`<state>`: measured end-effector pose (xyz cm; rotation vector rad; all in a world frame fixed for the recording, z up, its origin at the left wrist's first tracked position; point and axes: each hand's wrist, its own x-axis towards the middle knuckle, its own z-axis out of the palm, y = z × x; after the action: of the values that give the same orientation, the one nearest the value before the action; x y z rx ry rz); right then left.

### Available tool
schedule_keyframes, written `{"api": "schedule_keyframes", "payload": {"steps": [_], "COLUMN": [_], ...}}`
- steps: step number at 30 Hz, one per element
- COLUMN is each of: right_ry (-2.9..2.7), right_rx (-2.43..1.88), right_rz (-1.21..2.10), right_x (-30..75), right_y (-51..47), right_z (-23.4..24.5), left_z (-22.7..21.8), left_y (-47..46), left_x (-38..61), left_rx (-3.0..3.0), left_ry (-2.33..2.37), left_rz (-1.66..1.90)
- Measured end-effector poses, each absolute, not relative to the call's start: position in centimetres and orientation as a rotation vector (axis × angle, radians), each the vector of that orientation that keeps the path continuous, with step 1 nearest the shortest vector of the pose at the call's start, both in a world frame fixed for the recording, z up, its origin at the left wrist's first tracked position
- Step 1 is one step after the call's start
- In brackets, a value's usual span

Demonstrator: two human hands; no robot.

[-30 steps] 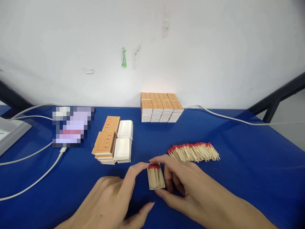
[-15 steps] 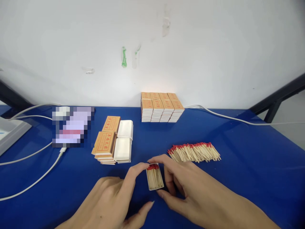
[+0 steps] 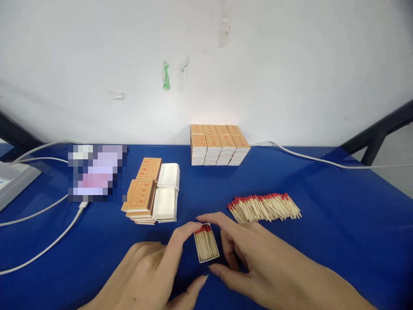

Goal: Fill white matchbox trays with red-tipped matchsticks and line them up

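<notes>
A small white matchbox tray (image 3: 209,260) filled with red-tipped matches (image 3: 206,243) lies on the blue table between my hands. My left hand (image 3: 145,267) has its index fingertip at the tray's far left corner, with the thumb held well apart. Around the tray's right side curves my right hand (image 3: 254,254). Its index finger reaches along the far edge, and its thumb tip sits just off the near edge. Both hands have thumb and index spread. Beyond my right hand is a pile of loose matches (image 3: 263,207), heads facing away from me.
Left of centre stand stacked orange matchbox sleeves (image 3: 140,196) beside stacked empty white trays (image 3: 165,202). A block of matchboxes (image 3: 220,144) stands against the wall. Farther left are a blurred-out phone-like object (image 3: 100,170), white cables (image 3: 41,258) and a clear plastic container (image 3: 17,181).
The filled tray has shifted slightly left and turned a little. My right thumb has come away from its near edge, and the right index finger has moved slightly left.
</notes>
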<state>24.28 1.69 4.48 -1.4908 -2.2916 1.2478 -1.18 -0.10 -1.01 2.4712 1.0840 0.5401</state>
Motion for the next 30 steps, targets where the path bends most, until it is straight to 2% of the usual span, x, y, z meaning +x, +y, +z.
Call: {"api": "schedule_keyframes", "payload": {"steps": [7,25,30], "right_ry": [-2.225,-2.242,-2.211], "right_rx": [-1.497,-1.546,-1.562], "right_rz": [1.301,1.171,1.265], "right_x": [24.45,24.50,24.71], "right_y": [1.54,1.45,1.40], "right_z": [4.29,3.70,4.44], "left_z": [-1.05,-0.83,-0.74], "left_y": [-0.10,0.06,-0.08], "left_x": [-1.14,-0.96,-1.18], "left_rx": [2.470,2.481,2.459], "left_ry": [1.074,1.079,1.069], "left_rz": [0.566,0.549,0.544]}}
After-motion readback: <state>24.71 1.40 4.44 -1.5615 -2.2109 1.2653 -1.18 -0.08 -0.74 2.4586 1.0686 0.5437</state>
